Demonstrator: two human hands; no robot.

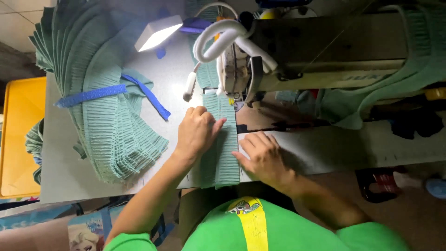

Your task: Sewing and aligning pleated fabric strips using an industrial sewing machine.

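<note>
The strip point(222, 139) of green ribbed cloth lies between my hands, its long axis running straight away from me — near end hanging just past the table point(65, 172) edge, far end tucked under the foot of the machine point(241, 69). My left hand point(197, 132) lies flat across its left half, fingers spread and pressing down, thumb side toward the needle; it sits further up the strip, so it is the nearer one to the foot. My right hand point(262, 155) rests open along the strip's right edge, fingertips just touching the cloth, palm on the pale table beside it. Neither hand is clenched; neither grips anything, both only press.

To my left a tall fanned stack point(107, 125) of the same green pieces sits on the table, bound with a blue tie point(93, 95). A small lamp point(158, 32) shines above it. More green cloth point(371, 97) drapes over the machine arm at right. A yellow bin point(18, 135) stands off the table's left end, and the floor below is dim and cluttered.
</note>
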